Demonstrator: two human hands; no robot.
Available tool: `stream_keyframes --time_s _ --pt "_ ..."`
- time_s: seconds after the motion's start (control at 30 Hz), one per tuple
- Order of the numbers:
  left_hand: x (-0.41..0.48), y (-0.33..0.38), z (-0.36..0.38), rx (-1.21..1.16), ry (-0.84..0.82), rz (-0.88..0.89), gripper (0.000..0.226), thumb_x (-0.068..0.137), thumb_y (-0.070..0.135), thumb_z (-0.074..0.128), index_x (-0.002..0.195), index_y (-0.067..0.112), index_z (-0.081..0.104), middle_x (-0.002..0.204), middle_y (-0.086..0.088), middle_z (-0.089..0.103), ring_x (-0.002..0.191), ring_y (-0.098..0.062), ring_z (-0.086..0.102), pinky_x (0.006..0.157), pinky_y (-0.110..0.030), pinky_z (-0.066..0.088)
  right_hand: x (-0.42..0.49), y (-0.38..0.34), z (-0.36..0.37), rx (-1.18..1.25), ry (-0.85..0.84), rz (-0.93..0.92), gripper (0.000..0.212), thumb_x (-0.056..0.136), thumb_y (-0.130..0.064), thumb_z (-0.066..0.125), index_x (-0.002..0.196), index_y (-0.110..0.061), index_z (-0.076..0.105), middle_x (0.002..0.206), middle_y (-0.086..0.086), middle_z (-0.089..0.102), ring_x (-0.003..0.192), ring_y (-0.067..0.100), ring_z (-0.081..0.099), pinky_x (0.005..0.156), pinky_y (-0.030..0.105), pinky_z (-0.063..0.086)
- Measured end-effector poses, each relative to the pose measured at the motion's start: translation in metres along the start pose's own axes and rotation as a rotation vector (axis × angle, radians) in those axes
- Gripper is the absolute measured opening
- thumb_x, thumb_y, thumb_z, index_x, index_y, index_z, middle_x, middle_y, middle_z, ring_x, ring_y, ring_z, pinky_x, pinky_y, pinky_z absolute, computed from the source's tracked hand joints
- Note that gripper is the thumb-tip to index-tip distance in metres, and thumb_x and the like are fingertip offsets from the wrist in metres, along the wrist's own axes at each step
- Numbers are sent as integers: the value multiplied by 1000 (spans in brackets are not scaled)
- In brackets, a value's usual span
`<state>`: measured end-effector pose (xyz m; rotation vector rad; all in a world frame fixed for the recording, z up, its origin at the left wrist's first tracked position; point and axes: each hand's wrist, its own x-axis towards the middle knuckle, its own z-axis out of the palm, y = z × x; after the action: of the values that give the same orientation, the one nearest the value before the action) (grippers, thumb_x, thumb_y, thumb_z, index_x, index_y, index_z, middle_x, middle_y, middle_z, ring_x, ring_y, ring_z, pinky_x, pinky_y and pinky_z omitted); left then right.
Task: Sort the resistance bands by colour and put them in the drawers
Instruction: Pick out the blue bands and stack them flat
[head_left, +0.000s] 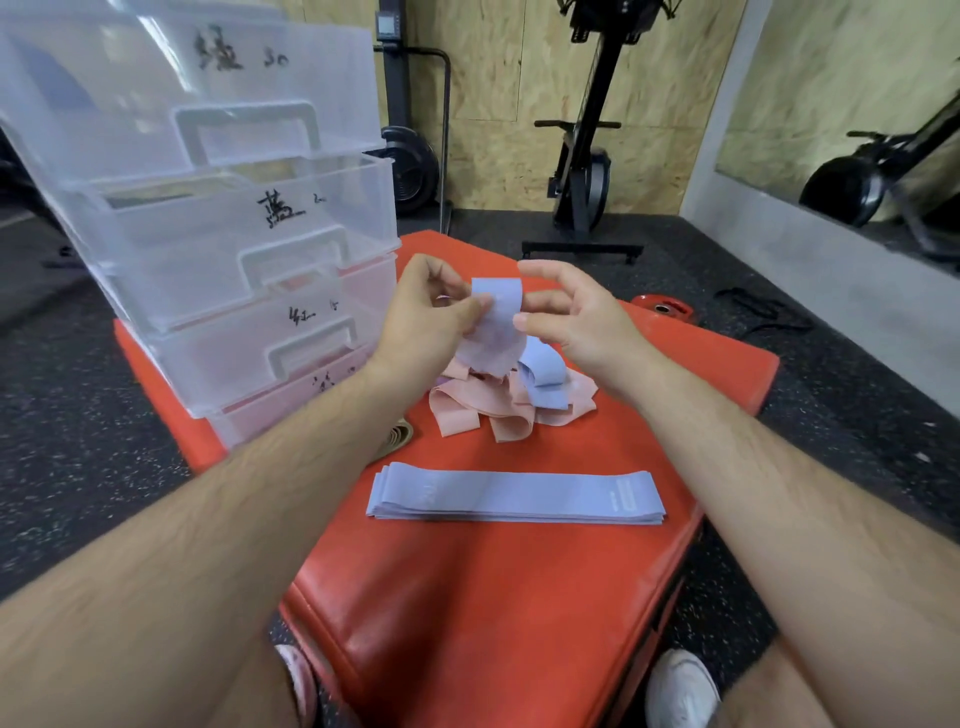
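Mat, red, on speckled black floor by chipboard walls. Over it left hand pinches a blue band above the mixed pile; right hand hovers loosely spread beside. Blue stack nearer; drawers at left.

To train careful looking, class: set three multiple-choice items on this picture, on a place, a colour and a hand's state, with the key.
1. Where does the flat stack of blue bands lie?
A. In a drawer.
B. On the red mat, nearer the person than the loose pile.
C. On the floor.

2. Which colours are in the loose pile?
A. Green and yellow.
B. Black only.
C. Pink and blue.

3. What is the left hand doing?
A. Pinching a blue band.
B. Lying flat on the mat.
C. Pulling a handle.

Key: B, it lies on the mat's near part; C, pink strips tangle with blue ones; A, its fingertips clamp the raised band.
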<state>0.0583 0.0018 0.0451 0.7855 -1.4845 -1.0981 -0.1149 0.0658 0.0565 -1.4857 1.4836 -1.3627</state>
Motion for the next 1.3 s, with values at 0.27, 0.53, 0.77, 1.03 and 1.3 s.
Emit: stream_keyframes --time_s 0.27,0.53,0.77,1.03,1.3 --pt "-8 13 -13 136 -224 -57 34 85 19 76 111 23 53 85 -4 62 73 -16 57 68 -36 52 -4 -14 7 29 132 -8 30 89 -12 69 115 -26 63 91 4 75 82 10 71 70 26 51" --pt "-6 9 -15 221 -150 40 16 86 10 74 96 16 64 86 -20 64 74 -21 59 72 -47 55 -9 -13 9 -82 -16 -66 26 85 -13 76 109 -19 69 87 4 66 68 4 57 61 14 47" --pt "-7 6 -16 494 -171 150 7 86 21 75 90 19 70 78 2 63 71 -11 56 68 -23 46 -9 -3 16 -403 63 -211 5 90 -17 71 94 -16 74 96 13 62 70 8 54 65 8 44" --pt "-10 11 -10 158 -168 -262 25 94 38 63 95 14 67 83 -6 62 76 -18 60 65 -31 55 -10 -5 23 -405 125 -279 6 92 -16 67 90 -12 72 91 2 71 77 8 61 64 9 42" --pt "-10 11 -22 359 -126 -146 12 89 6 65 97 15 69 90 -8 67 81 -22 65 78 -40 59 -8 -10 31 -222 -13 -199 3 92 -10 67 94 -7 68 91 3 70 72 1 58 67 9 44"
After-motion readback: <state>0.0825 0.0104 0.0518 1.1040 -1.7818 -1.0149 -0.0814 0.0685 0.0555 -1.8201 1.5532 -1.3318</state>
